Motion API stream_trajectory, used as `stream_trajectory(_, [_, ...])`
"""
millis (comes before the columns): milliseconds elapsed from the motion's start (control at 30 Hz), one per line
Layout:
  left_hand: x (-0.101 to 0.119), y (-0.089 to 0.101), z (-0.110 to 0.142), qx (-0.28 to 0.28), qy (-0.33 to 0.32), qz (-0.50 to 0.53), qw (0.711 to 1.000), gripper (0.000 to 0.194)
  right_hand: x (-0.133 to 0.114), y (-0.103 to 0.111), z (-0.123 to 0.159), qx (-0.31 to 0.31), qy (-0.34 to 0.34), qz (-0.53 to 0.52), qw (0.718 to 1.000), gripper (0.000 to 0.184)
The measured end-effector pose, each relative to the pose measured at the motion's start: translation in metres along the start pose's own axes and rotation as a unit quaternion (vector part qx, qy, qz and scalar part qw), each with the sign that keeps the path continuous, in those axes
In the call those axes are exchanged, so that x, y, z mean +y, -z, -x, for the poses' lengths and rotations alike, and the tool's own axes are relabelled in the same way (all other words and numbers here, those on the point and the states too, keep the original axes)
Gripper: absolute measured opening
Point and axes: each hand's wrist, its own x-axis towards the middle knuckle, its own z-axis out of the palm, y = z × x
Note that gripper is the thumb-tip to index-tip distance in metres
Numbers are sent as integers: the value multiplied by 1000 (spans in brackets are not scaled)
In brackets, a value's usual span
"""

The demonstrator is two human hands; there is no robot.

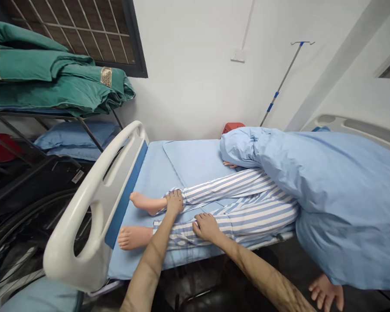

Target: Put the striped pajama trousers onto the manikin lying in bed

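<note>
A care manikin's legs lie on the bed in blue-and-white striped trousers point(260, 219), with its bare far foot point(144, 202) and bare near foot point(134, 238) showing. My left hand point(174, 202) is closed around the far leg just above the ankle, over the trouser cuff. On the near leg, around the shin, my right hand point(206, 226) rests with its fingers curled over the striped cloth and its thumb apart. A light-blue quilt point(338, 186) hides the upper body. One manikin hand point(326, 293) hangs below the quilt's near edge.
The bed's white footboard point(71, 242) stands left of the feet, beside a wheelchair wheel point(6, 242). Green folded covers point(58, 82) lie on a rack behind. An IV pole point(284, 82) and a red box point(232, 127) are by the wall.
</note>
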Motion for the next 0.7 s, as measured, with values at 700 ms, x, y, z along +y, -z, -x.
stream_trajectory(700, [14,-42,125,127,74,395,907,16,-144,10,-178,-179,32,-77,980,78])
